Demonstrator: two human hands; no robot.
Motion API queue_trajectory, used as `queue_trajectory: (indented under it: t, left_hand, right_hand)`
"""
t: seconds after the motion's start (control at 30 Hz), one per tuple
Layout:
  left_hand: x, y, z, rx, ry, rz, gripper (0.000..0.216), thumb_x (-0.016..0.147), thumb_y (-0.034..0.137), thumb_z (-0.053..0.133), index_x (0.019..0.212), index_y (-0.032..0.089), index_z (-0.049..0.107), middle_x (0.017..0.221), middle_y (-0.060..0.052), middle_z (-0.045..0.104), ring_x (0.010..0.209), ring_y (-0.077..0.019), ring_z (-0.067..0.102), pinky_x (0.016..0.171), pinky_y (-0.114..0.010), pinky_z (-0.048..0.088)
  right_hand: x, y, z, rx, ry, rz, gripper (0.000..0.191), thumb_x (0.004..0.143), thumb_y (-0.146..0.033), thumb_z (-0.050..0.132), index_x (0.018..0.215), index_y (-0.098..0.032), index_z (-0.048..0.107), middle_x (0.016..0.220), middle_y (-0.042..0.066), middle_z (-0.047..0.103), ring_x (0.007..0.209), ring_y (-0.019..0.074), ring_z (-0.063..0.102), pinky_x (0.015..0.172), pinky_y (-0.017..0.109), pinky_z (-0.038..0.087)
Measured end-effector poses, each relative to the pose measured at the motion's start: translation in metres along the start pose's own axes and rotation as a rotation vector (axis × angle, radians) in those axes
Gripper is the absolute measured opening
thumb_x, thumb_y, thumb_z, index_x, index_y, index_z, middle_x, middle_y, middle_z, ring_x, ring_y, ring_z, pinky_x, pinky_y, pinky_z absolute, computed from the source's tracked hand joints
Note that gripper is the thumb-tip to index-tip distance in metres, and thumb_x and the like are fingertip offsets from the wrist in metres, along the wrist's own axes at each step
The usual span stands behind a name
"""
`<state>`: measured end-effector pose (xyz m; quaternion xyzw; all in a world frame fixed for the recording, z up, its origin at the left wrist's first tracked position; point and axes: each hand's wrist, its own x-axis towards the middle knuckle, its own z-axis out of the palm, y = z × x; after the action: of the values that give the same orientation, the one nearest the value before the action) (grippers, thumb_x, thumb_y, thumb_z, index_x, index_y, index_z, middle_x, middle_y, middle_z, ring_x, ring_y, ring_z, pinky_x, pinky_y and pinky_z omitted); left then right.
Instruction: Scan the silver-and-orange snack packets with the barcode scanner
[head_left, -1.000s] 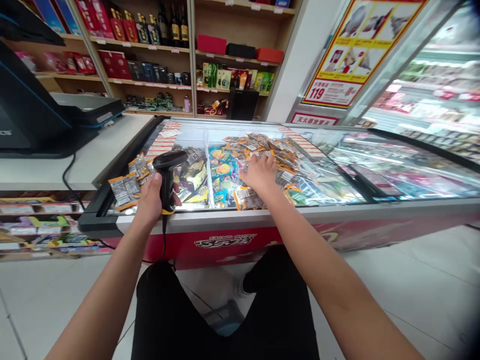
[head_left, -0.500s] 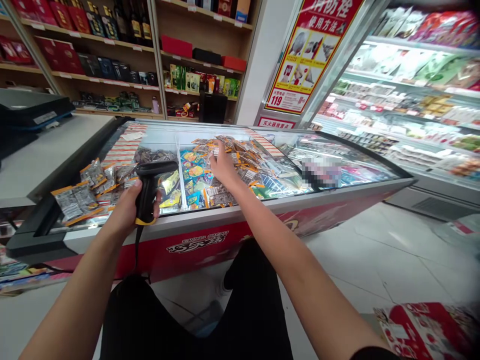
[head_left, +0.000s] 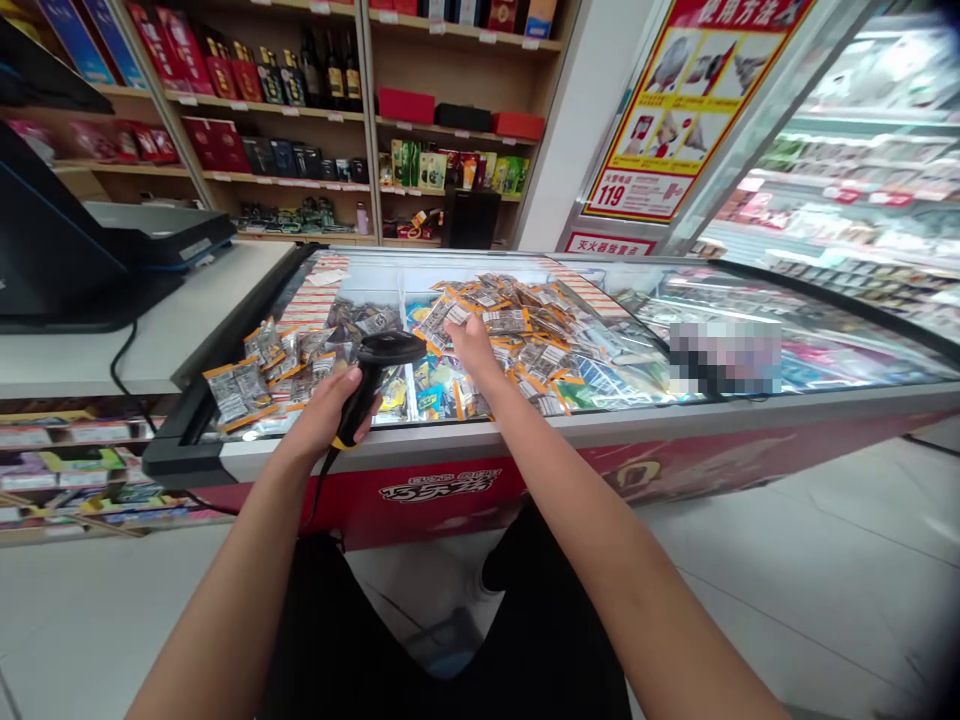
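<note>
My left hand [head_left: 326,412] is wrapped round the grip of a black and yellow barcode scanner [head_left: 388,348], whose head points to the right. Pinched between the fingers of my right hand [head_left: 478,352] is a small snack packet [head_left: 433,322], silvery grey with orange edges. It is just right of the scanner's head, in front of a heap of similar packets [head_left: 544,318] on the chest freezer's glass top. Another group of these packets [head_left: 251,385] lies to the left of the scanner. Through the glass, yellow and blue packages [head_left: 430,402] show below.
The chest freezer [head_left: 442,450] spans the front, its red side close to my knees. At left is a counter [head_left: 247,290] with a dark machine [head_left: 60,240]. Shelves of bottles and boxes [head_left: 322,110] stand behind. A refrigerated display [head_left: 862,190] is at right.
My right hand has drawn back from the heap, with a packet now visible in its fingers, closer to the scanner. The view has turned left, so the scene shifts rightward.
</note>
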<state>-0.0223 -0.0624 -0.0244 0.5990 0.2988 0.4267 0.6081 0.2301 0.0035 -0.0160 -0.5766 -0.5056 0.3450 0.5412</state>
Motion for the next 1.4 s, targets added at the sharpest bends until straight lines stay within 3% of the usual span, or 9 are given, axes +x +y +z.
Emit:
queue_trajectory:
  t: [0.17,0.4,0.53,0.73,0.87,1.07,1.17,1.3,1.4]
  left_hand:
    - [0.000,0.004,0.001,0.024,-0.085,-0.029,0.044,0.095,0.061,0.060,0.089,0.018,0.057,0.066,0.000,0.064,0.035,-0.0076,0.047,0.038,-0.022,0.039]
    - [-0.001,0.004,0.002,0.016,-0.075,-0.028,0.045,0.094,0.061,0.062,0.084,0.018,0.057,0.064,0.000,0.063,0.034,-0.0078,0.046,0.036,-0.023,0.038]
    - [0.004,-0.002,0.003,-0.036,0.203,0.063,0.046,0.091,0.062,0.064,0.082,0.018,0.056,0.064,0.000,0.062,0.035,-0.0085,0.048,0.033,-0.022,0.033]
    - [0.013,-0.008,-0.001,-0.241,0.639,0.282,0.049,0.089,0.068,0.060,0.086,0.019,0.057,0.065,0.003,0.060,0.037,-0.0091,0.049,0.034,-0.023,0.032]
    - [0.013,-0.008,0.000,-0.268,0.715,0.362,0.050,0.091,0.069,0.058,0.080,0.020,0.053,0.065,0.003,0.058,0.038,-0.0087,0.049,0.035,-0.023,0.032]
    - [0.013,-0.009,0.002,-0.239,0.694,0.365,0.048,0.093,0.068,0.058,0.084,0.021,0.052,0.067,0.003,0.059,0.038,-0.0093,0.050,0.036,-0.024,0.034]
    - [0.014,-0.010,0.001,-0.243,0.690,0.360,0.049,0.092,0.069,0.058,0.085,0.021,0.053,0.066,0.004,0.059,0.038,-0.0092,0.049,0.036,-0.024,0.034]
    - [0.015,-0.010,0.000,-0.232,0.679,0.363,0.049,0.093,0.069,0.057,0.085,0.021,0.053,0.066,0.003,0.060,0.037,-0.0093,0.049,0.036,-0.024,0.034]
    - [0.014,-0.010,0.001,-0.235,0.684,0.343,0.048,0.092,0.069,0.058,0.085,0.022,0.052,0.067,0.003,0.060,0.037,-0.0095,0.050,0.035,-0.024,0.033]
  right_hand:
    - [-0.003,0.001,-0.001,-0.059,0.009,-0.019,0.019,0.095,-0.039,0.056,0.088,-0.027,0.043,0.085,0.001,0.047,0.084,0.0196,0.057,0.076,0.034,0.059]
    - [0.001,0.008,-0.001,-0.122,0.000,-0.017,0.018,0.099,-0.042,0.051,0.108,-0.026,0.051,0.102,0.005,0.058,0.094,0.0209,0.061,0.079,0.033,0.057]
    - [0.001,0.003,0.001,-0.298,-0.009,-0.034,0.036,0.099,-0.042,0.055,0.127,-0.020,0.057,0.106,0.009,0.063,0.095,0.0256,0.064,0.084,0.038,0.055]
    - [0.002,-0.010,0.025,-0.744,-0.079,-0.136,0.098,0.084,-0.045,0.081,0.160,-0.010,0.030,0.151,0.027,0.050,0.140,0.0405,0.049,0.110,0.046,0.043]
    - [0.002,-0.022,0.042,-1.040,-0.090,-0.221,0.066,0.091,-0.049,0.075,0.138,-0.007,0.057,0.139,0.030,0.059,0.130,0.0449,0.056,0.105,0.051,0.045]
    - [-0.002,-0.029,0.076,-0.960,-0.282,-0.359,0.018,0.098,-0.026,0.060,0.103,-0.014,0.073,0.105,0.018,0.075,0.110,0.0342,0.069,0.094,0.041,0.051]
    - [-0.011,-0.028,0.101,-0.804,-0.385,-0.491,0.019,0.095,-0.017,0.058,0.103,-0.013,0.075,0.111,0.015,0.077,0.114,0.0303,0.068,0.100,0.038,0.050]
    - [-0.020,-0.024,0.121,-0.622,-0.565,-0.611,0.039,0.093,-0.010,0.054,0.130,-0.011,0.067,0.135,0.015,0.070,0.126,0.0268,0.064,0.108,0.038,0.047]
    - [-0.010,-0.023,0.107,-0.652,-0.466,-0.588,0.046,0.093,-0.007,0.046,0.137,-0.011,0.061,0.140,0.015,0.066,0.129,0.0258,0.062,0.110,0.038,0.046]
